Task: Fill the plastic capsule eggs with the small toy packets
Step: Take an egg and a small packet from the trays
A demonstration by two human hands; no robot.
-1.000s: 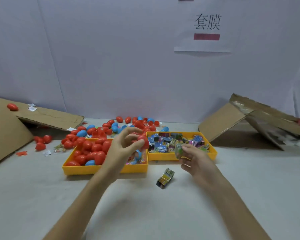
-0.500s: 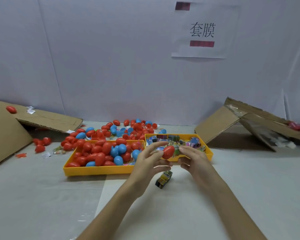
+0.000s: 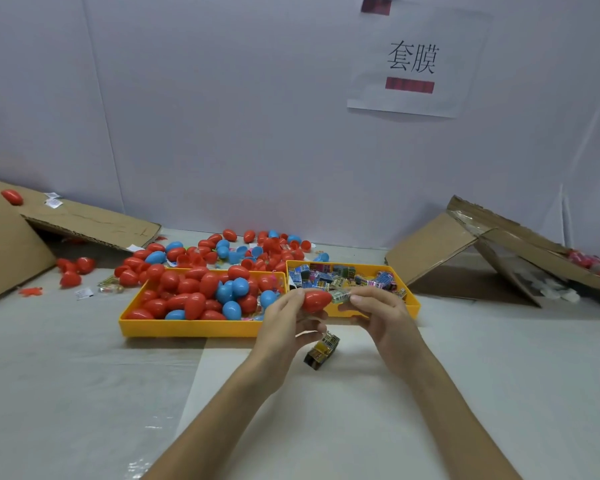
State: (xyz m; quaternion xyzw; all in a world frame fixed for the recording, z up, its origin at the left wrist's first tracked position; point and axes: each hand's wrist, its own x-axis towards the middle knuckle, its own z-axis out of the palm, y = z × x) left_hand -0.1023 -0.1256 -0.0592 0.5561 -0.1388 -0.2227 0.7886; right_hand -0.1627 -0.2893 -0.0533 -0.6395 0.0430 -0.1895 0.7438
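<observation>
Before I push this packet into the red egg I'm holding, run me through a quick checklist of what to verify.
1. The red egg is gripped by the left hand: ok.
2. The packet is pinched by the right hand: ok.
3. The packet is brought up to the egg: ok, it sits at the egg's narrow end.
4. The egg is opened to take it: cannot tell, no split shows.
5. The table below the hands is free: not ok, a loose packet lies there.
6. The packet tray is stocked: ok.
</observation>
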